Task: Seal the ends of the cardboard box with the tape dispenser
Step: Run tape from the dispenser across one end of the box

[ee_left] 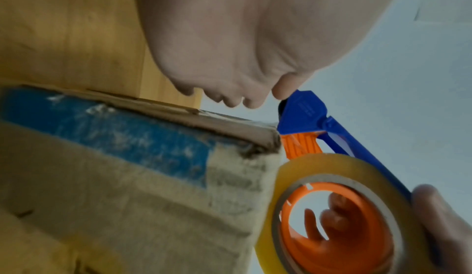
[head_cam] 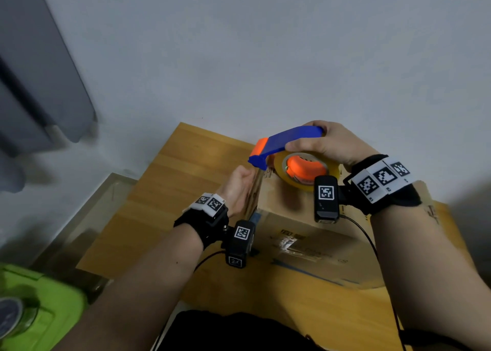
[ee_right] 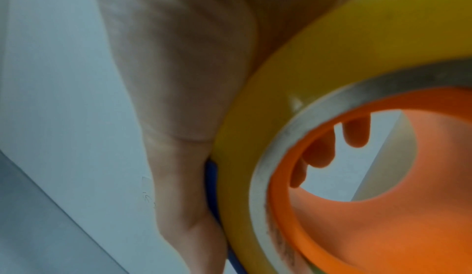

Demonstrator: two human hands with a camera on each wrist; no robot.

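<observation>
**A:** Right hand [head_cam: 322,143] wrapped round the blue-and-orange tape dispenser [head_cam: 289,152], fingers through the orange hub. Nose of it parked right at the top far-left corner of the cardboard box [head_cam: 305,233], which sits on the wooden table [head_cam: 164,191].

**B:** And the left hand [head_cam: 237,188]? Flat against the box's left end, fingers fairly straight, up near the dispenser's nose. Can't tell whether pinching a tape end or just pressing the flap.

**A:** Same, too blurry. Risky spot though. Fingertips [ee_left: 251,101] sitting practically against the cutter end.

**B:** Yep, easy nick on a sudden pull. Also a crooked start likely if the nose lifts off the corner, leaving tape wrinkled or missing the seam.

**A:** Box sliding too, with only one palm bracing it.
</observation>
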